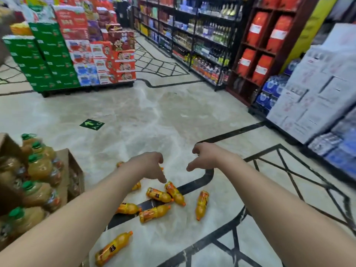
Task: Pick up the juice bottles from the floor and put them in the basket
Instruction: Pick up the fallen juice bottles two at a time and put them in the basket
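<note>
Both hands reach out over the floor with nothing in them: the left hand [149, 166] has its fingers loosely spread and pointing down, the right hand [205, 156] is half curled and apart from it. Nearest lies one juice bottle [113, 248] alone on the pale tile [163, 243]; farther on, a loose cluster of bottles [163, 197] rests on their sides below the left hand, across the dark inlay band [194, 186]. No basket is in view. Judging by this, the first pick is beginning; next the left hand must drop onto the closest bottle and close around it.
</note>
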Available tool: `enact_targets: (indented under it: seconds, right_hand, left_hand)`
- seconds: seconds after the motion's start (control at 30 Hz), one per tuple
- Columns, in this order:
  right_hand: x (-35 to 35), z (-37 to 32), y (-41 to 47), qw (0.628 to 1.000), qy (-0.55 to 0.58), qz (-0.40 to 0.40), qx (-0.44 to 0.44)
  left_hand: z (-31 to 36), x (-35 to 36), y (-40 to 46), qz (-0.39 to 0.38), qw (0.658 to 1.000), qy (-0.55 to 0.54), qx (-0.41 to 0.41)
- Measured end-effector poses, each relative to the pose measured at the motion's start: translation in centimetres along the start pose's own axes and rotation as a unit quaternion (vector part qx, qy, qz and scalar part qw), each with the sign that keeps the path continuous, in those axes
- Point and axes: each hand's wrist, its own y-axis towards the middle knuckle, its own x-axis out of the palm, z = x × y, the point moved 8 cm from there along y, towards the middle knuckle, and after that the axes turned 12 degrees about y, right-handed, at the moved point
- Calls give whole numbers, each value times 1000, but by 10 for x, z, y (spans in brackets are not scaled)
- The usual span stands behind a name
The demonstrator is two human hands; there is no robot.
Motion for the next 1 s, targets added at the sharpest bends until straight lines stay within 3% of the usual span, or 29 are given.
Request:
enact_targets:
  seconds: [0.37,0.77,1.0]
  right_hand:
    - [-35,74,128,995,56,-7,82]
    - [-75,189,312,990,82,-64,98]
    - [-30,262,425,978,129,-110,119]
  left_hand:
    - [45,-33,163,-49,997,40,49]
    - [138,-38,363,-94,994,48,30]
    - [171,12,477,-121,991,46,30]
